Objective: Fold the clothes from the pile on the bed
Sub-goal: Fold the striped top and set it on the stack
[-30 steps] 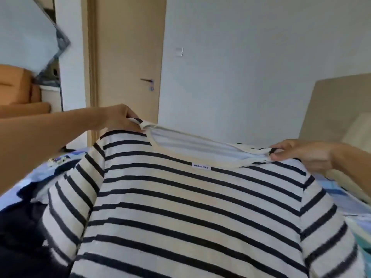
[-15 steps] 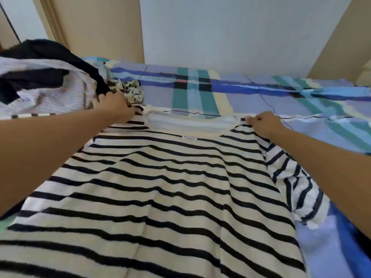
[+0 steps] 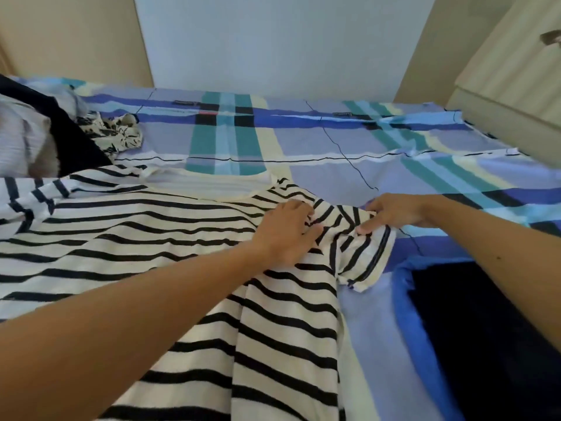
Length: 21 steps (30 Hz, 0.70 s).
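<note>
Presently, the cream-and-black striped knit top (image 3: 136,238) lies spread flat on the bed, on the blue, teal and cream plaid cotton sheet (image 3: 318,141). Its neckline is toward the far wall and its body runs down to the near edge of the view. One short striped sleeve (image 3: 361,256) is bunched and creased at the garment's right shoulder, resting on the sheet just beside the body panel.

Left hand (image 3: 282,235): palm down on the shoulder area of the top. The fingers are bent into the cloth and the thumb lies alongside, with a fold of striped fabric caught between them. The forearm crosses the garment diagonally.

Right hand (image 3: 394,212): at the outer side of the bunched sleeve. The thumb and curled fingers pinch the sleeve fabric near its upper edge. The two hands are near each other, with the crumpled sleeve between them.

Pile of unfolded clothes (image 3: 60,138): at the far left of the bed, touching the top's other shoulder. It contains a black garment (image 3: 76,147), a white ribbed item (image 3: 21,141) and a cream fabric with black leaf print (image 3: 115,135).

Other observations: a dark navy patch with a bright blue border (image 3: 485,344) sits at the near right; what it is cannot be told. A pale cream striped pillow (image 3: 516,71) stands at the far right. A white wall (image 3: 273,34) is behind the bed.
</note>
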Tool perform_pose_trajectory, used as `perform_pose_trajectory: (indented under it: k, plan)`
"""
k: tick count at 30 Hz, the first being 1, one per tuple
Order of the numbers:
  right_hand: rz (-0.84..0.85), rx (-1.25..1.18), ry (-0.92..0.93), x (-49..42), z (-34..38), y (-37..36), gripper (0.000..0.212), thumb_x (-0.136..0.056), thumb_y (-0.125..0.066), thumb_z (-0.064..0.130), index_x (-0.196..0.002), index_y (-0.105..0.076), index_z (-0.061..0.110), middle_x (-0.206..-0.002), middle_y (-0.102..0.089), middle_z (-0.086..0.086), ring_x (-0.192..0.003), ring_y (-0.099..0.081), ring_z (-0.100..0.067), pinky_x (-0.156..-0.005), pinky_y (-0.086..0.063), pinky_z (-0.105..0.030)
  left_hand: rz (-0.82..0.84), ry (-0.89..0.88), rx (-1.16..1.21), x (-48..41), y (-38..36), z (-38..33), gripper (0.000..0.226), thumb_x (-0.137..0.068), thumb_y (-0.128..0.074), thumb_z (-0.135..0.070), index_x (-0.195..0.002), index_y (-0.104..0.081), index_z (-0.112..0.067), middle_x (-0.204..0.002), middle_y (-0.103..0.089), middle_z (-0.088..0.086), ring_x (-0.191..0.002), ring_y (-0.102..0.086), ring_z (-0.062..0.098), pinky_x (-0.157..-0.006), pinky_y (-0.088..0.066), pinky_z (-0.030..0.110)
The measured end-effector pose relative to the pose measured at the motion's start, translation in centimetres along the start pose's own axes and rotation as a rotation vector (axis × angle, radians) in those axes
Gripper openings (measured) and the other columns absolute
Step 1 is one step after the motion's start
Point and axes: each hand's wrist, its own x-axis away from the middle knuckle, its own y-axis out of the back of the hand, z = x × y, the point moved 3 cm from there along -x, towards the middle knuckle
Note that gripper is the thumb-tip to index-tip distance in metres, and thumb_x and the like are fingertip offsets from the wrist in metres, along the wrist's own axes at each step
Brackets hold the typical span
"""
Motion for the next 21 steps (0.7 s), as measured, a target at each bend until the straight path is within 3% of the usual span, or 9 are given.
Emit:
perform_pose_trajectory:
  k: [3, 6, 10, 13, 15, 18, 20, 21]
  plan:
    - [-0.137, -0.198, -0.013, 1.5, -1.8, 1.1, 0.016, -0.083, -0.075, 0.005, -0.098, -0.069, 0.002, -0.094, -0.072, -0.016, -0.082, -0.067, -0.024, -0.081, -0.054, -0.036, 0.002, 0.009, -0.089, 0.7, -2.9, -0.4, 0.056, -0.101, -0.031, -0.052, -0.146, -0.041, -0.021, -0.155, -0.036, 0.001, -0.145, -0.029, 0.020, -0.121, -0.020, 0.044]
    - [-0.374, -0.392, -0.037, 2.3, -3.5, 3.3, 0.015, -0.086, -0.072, 0.004, -0.099, -0.067, 0.007, -0.093, -0.067, -0.013, -0.086, -0.061, -0.024, -0.081, -0.053, -0.035, -0.022, 0.017, -0.086, 1.1, -3.8, 0.3, 0.069, -0.096, -0.013, -0.060, -0.154, -0.028, -0.026, -0.163, -0.024, -0.002, -0.151, -0.014, 0.016, -0.124, -0.008, 0.042]
    - [-0.595, -0.545, -0.072, 3.0, -4.9, 2.8, 0.008, -0.091, -0.069, 0.010, -0.085, -0.064, 0.008, -0.089, -0.062, -0.013, -0.084, -0.059, -0.024, -0.062, -0.052, -0.028, 0.043, 0.061, -0.193, 1.4, -4.9, 0.6, 0.088, -0.084, 0.006, -0.072, -0.159, -0.005, -0.027, -0.167, -0.002, -0.004, -0.153, 0.008, 0.014, -0.125, 0.004, 0.043]
    - [-0.387, -0.729, -0.103, 3.3, -4.8, 0.1, 0.022, -0.093, -0.070, 0.027, -0.099, -0.067, 0.006, -0.092, -0.074, -0.010, -0.078, -0.070, -0.021, -0.055, -0.056, -0.027, 0.051, 0.093, -0.235, 1.4, -5.1, 0.4, 0.092, -0.082, 0.009, -0.076, -0.158, 0.000, -0.026, -0.167, 0.004, -0.004, -0.152, 0.013, 0.014, -0.124, 0.007, 0.043]
    - [-0.190, -0.705, -0.112, 3.6, -4.4, -1.3, 0.033, -0.086, -0.075, 0.038, -0.103, -0.069, 0.011, -0.099, -0.078, -0.007, -0.091, -0.074, -0.021, -0.073, -0.059, -0.035, 0.044, 0.098, -0.243, 1.3, -5.1, 0.3, 0.091, -0.083, 0.009, -0.076, -0.159, 0.000, -0.026, -0.167, 0.004, -0.003, -0.153, 0.013, 0.015, -0.124, 0.007, 0.043]
    - [0.023, -0.688, -0.057, 4.2, -3.6, -2.4, 0.040, -0.080, -0.079, 0.017, -0.116, -0.066, 0.004, -0.112, -0.074, -0.015, -0.110, -0.069, -0.031, -0.105, -0.048, -0.046, 0.037, 0.102, -0.246, 1.4, -5.1, 0.2, 0.091, -0.084, 0.009, -0.074, -0.159, -0.002, -0.025, -0.167, 0.001, -0.003, -0.153, 0.011, 0.015, -0.124, 0.004, 0.045]
    - [0.132, -0.681, -0.046, 4.6, -3.5, -2.3, 0.046, -0.073, -0.078, 0.007, -0.116, -0.065, 0.000, -0.112, -0.073, -0.018, -0.107, -0.069, -0.033, -0.101, -0.051, -0.044, 0.028, 0.102, -0.252, 1.4, -5.1, 0.2, 0.090, -0.084, 0.009, -0.074, -0.159, -0.003, -0.026, -0.167, 0.000, -0.003, -0.153, 0.010, 0.015, -0.124, 0.003, 0.045]
    - [0.136, -0.672, -0.056, 4.7, -3.6, -2.1, 0.042, -0.069, -0.078, 0.007, -0.109, -0.066, 0.000, -0.101, -0.075, -0.016, -0.092, -0.071, -0.029, -0.086, -0.055, -0.038, 0.021, 0.101, -0.254, 1.3, -5.1, 0.1, 0.089, -0.084, 0.009, -0.074, -0.159, -0.004, -0.026, -0.167, -0.001, -0.003, -0.153, 0.010, 0.015, -0.124, 0.003, 0.045]
